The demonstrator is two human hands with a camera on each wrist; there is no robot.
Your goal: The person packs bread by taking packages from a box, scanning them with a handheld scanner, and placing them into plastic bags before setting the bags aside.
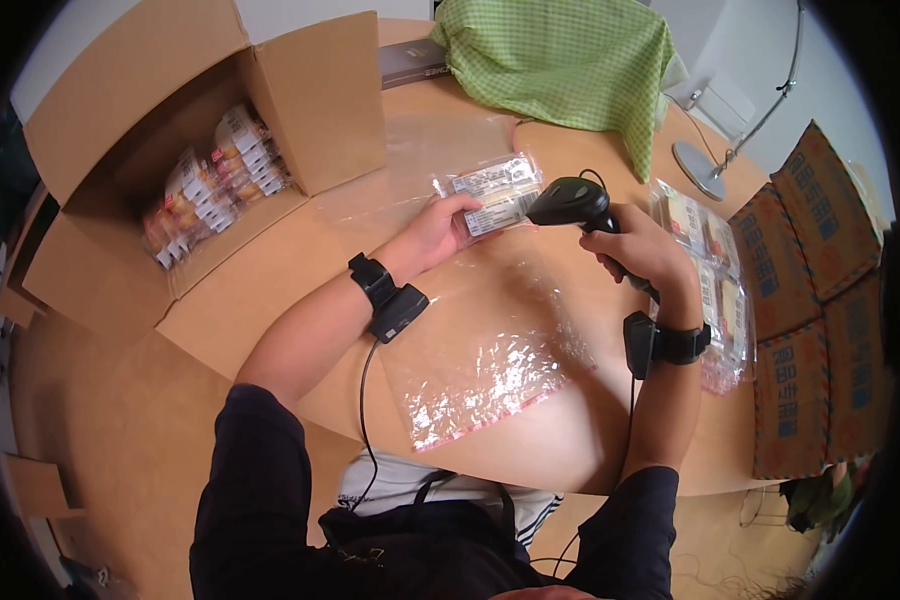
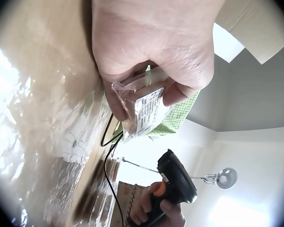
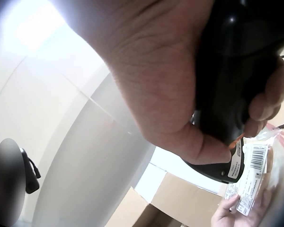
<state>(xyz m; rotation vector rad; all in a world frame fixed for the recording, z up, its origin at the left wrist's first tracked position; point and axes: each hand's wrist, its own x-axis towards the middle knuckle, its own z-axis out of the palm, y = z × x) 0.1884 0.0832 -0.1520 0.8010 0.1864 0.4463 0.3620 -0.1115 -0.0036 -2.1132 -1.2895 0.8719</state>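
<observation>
My left hand holds a clear plastic pack with white printed labels, the thumb lying on top of it. In the left wrist view the pack's label shows between thumb and fingers. A black barcode scanner with an orange trigger is gripped in my right hand. Its head points left at the pack and overlaps the pack's right edge in the head view. Printed barcodes on the label face the scanner in the right wrist view.
An open cardboard box at left holds several packs. A shiny clear bag lies on the table in front. More bagged packs lie at right beside printed cardboard. Behind are a green checked cloth and a lamp.
</observation>
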